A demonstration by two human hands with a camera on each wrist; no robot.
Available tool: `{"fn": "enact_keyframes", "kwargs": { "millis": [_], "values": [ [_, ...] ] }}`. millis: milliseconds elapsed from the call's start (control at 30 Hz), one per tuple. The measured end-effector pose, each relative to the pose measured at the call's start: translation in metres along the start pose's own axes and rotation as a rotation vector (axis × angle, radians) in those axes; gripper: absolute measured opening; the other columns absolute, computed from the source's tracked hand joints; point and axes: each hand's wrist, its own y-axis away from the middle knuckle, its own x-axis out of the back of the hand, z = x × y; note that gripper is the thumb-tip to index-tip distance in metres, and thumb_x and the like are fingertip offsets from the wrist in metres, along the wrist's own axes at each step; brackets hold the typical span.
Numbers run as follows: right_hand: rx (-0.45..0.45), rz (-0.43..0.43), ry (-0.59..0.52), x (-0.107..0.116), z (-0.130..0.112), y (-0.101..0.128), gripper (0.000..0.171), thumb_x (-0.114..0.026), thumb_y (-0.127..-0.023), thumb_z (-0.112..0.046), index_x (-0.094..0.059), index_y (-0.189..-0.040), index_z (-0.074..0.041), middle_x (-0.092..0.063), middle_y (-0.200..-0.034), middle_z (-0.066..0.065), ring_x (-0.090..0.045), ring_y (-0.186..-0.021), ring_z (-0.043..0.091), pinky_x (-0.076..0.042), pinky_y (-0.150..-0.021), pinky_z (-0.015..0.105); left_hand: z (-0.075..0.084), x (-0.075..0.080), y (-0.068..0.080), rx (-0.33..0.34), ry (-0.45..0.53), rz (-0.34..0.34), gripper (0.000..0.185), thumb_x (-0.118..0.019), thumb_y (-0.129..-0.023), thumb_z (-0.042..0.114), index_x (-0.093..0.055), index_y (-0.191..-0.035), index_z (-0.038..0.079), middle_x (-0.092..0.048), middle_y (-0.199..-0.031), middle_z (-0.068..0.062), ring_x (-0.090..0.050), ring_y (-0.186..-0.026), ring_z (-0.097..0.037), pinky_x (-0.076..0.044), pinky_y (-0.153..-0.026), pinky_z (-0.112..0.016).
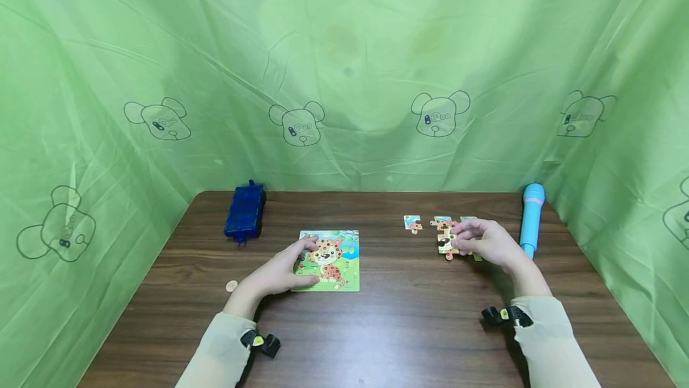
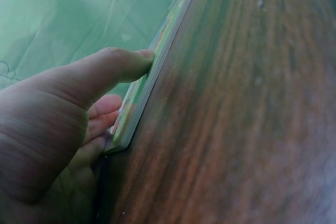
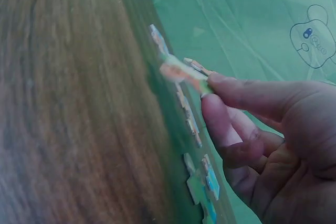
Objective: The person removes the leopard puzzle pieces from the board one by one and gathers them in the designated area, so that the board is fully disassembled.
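Observation:
In the head view my left hand (image 1: 282,268) rests on the left side of a leopard picture puzzle board (image 1: 344,277). Its thumb touches the board's near edge in the left wrist view, and the other fingers lie at the corner beyond. My right hand (image 1: 484,246) pinches a small jigsaw piece (image 3: 184,73) between thumb and forefinger, above the table at the right. Under and around that hand lie several loose puzzle pieces (image 3: 197,182), partly hidden by it in the head view. One loose piece (image 1: 412,223) lies apart, left of them.
A blue plastic case (image 1: 244,211) stands at the back left of the wooden table (image 1: 377,340). A light blue microphone-shaped object (image 1: 531,217) lies at the back right, near my right hand. A small pale disc (image 1: 231,286) lies by my left wrist. Green curtains (image 1: 344,77) enclose the table.

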Motion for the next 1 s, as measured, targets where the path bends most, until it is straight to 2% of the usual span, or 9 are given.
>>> {"fn": "enact_keyframes", "kwargs": {
  "millis": [133,300,500,700,833,1000],
  "values": [
    [-0.004,0.02,0.055,-0.001,0.002,-0.001,0.03,-0.082,-0.098,-0.006,-0.071,-0.122,0.007,-0.08,-0.101,0.018,-0.074,-0.077,0.017,-0.059,-0.065,0.031,0.001,0.001,0.0,0.008,-0.004,-0.001,0.069,-0.089,-0.092,0.04,-0.056,-0.149,0.018,-0.039,-0.175,-0.002,-0.035,-0.161,-0.034,-0.032,-0.127,-0.06],
    [0.009,0.054,0.194,0.0,0.004,-0.001,0.025,-0.086,-0.095,-0.01,-0.076,-0.116,-0.002,-0.08,-0.095,0.009,-0.073,-0.076,0.016,-0.056,-0.064,0.029,0.001,0.001,0.0,0.006,-0.002,-0.005,0.07,-0.089,-0.092,0.041,-0.056,-0.149,0.018,-0.038,-0.176,-0.002,-0.034,-0.162,-0.034,-0.031,-0.128,-0.061],
    [0.061,0.079,0.363,0.0,0.009,-0.006,0.022,-0.091,-0.091,-0.019,-0.08,-0.109,-0.013,-0.078,-0.09,-0.003,-0.07,-0.084,0.014,-0.051,-0.074,0.028,-0.001,0.0,0.0,0.011,-0.004,0.001,0.069,-0.089,-0.092,0.042,-0.057,-0.148,0.019,-0.037,-0.176,-0.002,-0.033,-0.162,-0.036,-0.03,-0.128,-0.062],
    [0.073,0.079,0.404,0.0,0.011,-0.007,0.022,-0.092,-0.09,-0.022,-0.08,-0.107,-0.013,-0.079,-0.088,-0.006,-0.069,-0.082,0.013,-0.05,-0.072,0.029,0.0,0.0,0.0,0.01,-0.006,-0.002,0.069,-0.089,-0.093,0.042,-0.056,-0.148,0.019,-0.038,-0.176,-0.001,-0.034,-0.162,-0.035,-0.031,-0.128,-0.061],
    [0.085,0.09,0.435,0.001,0.012,-0.007,0.025,-0.094,-0.088,-0.022,-0.08,-0.106,-0.012,-0.079,-0.089,-0.006,-0.066,-0.072,0.012,-0.05,-0.065,0.028,0.0,0.0,-0.001,0.007,-0.006,-0.003,0.068,-0.089,-0.093,0.041,-0.056,-0.148,0.019,-0.037,-0.176,-0.001,-0.033,-0.162,-0.034,-0.03,-0.128,-0.061],
    [0.068,0.087,0.46,0.001,0.014,-0.008,0.027,-0.094,-0.087,-0.022,-0.081,-0.108,-0.01,-0.077,-0.089,-0.006,-0.061,-0.067,0.011,-0.047,-0.064,0.028,0.0,0.0,-0.001,0.006,-0.006,-0.002,0.066,-0.089,-0.093,0.04,-0.057,-0.147,0.019,-0.037,-0.176,-0.001,-0.03,-0.164,-0.034,-0.028,-0.129,-0.061]
  ]
}}
